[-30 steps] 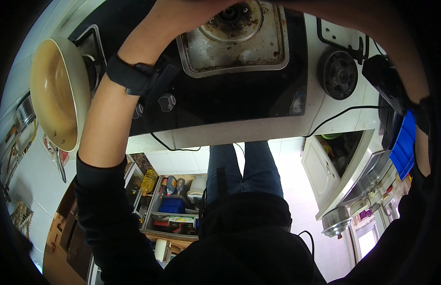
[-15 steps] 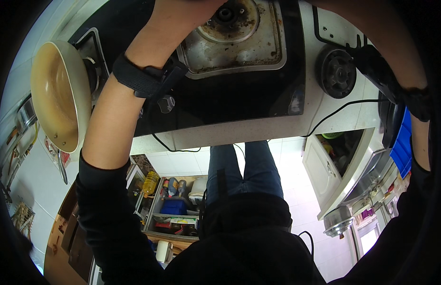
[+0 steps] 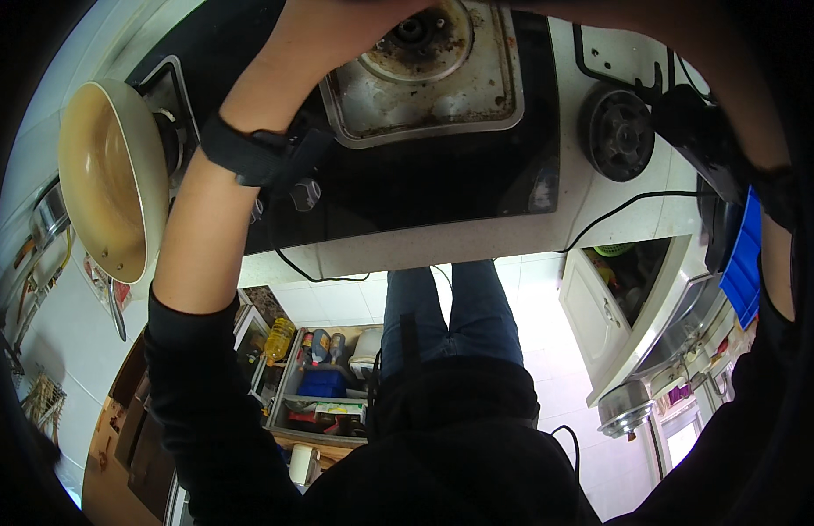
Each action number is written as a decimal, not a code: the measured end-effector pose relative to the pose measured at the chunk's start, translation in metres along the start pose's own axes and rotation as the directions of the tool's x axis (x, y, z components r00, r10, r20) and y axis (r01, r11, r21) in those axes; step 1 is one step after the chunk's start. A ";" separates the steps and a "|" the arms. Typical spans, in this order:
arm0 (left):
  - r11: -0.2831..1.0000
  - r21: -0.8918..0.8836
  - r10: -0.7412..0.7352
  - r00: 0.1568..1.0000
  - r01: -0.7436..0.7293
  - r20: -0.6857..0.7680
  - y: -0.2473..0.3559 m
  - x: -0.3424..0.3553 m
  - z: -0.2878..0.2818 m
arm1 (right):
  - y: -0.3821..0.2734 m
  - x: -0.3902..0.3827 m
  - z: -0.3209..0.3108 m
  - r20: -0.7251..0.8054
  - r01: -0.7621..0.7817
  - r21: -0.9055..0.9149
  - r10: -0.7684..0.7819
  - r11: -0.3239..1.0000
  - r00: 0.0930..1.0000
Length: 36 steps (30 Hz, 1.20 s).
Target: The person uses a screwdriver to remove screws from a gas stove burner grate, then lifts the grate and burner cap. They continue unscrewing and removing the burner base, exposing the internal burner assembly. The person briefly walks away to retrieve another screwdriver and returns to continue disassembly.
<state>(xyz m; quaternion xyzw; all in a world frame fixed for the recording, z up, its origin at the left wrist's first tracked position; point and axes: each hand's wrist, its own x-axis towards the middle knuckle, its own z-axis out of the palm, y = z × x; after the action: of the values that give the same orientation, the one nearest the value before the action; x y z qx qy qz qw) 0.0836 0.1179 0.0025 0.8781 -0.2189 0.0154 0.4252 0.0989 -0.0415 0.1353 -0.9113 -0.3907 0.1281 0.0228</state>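
Note:
My left hand (image 3: 350, 28) reaches over the near-left side of a stained metal stove tray (image 3: 420, 112) with a burner opening (image 3: 413, 31) in it. A black band circles my left wrist. The upper edge of the picture cuts off the left fingers. From the right, my right hand (image 3: 600, 10) stretches along the upper edge, toward the tray's far side. Its fingers are also cut off, so what either hand holds cannot be seen. The tray is set in a black glass cooktop (image 3: 442, 188) with a knob (image 3: 306, 195) near its front.
A cream frying pan (image 3: 153, 175) sits tilted at left, beside a pan support. On the right counter lie a round black burner part (image 3: 619, 136) and a pan support (image 3: 580, 66). A black cable (image 3: 635, 200) crosses the counter edge. Below are an open drawer (image 3: 324, 430) and a cabinet door (image 3: 591, 311).
My left wrist has shifted slightly left and toward me, its band turning a little. My right hand has come a little farther left along the upper edge. The view has shifted slightly.

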 end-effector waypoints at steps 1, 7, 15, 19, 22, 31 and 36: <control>0.995 -0.094 0.019 0.998 -0.014 0.053 0.002 0.000 -0.003 | -0.004 -0.003 -0.002 0.024 -0.044 -0.054 0.046 0.998 0.999; 0.981 -0.036 -0.179 0.963 0.190 0.201 0.019 -0.001 -0.022 | -0.001 -0.003 0.013 -0.063 0.016 -0.469 -0.052 0.883 0.997; 0.937 -0.348 0.010 1.000 -0.015 -0.015 0.005 -0.003 0.002 | 0.008 -0.010 0.021 -0.165 0.137 -0.428 -0.226 0.893 0.960; 0.985 -0.152 -0.094 0.995 0.087 -0.039 0.006 -0.007 0.001 | 0.023 -0.005 0.046 -0.191 0.054 -0.514 -0.176 0.856 0.966; 0.959 -0.278 -0.048 0.999 0.049 0.010 0.008 -0.008 -0.001 | 0.029 -0.004 0.053 -0.473 0.171 -0.460 -0.403 0.871 0.783; 0.993 -0.118 -0.016 0.998 0.024 0.069 -0.002 0.000 -0.002 | 0.027 -0.010 0.032 -0.214 0.137 -0.312 -0.211 0.940 0.954; 0.992 -0.124 0.024 0.994 -0.010 0.107 0.000 0.001 -0.004 | 0.016 -0.008 0.022 -0.172 0.158 -0.156 -0.185 0.975 0.968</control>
<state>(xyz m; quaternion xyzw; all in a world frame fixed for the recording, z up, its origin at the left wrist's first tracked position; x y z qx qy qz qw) 0.0852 0.1202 0.0052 0.8477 -0.2498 -0.0422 0.4661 0.0998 -0.0596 0.1133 -0.8813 -0.4724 0.0122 0.0057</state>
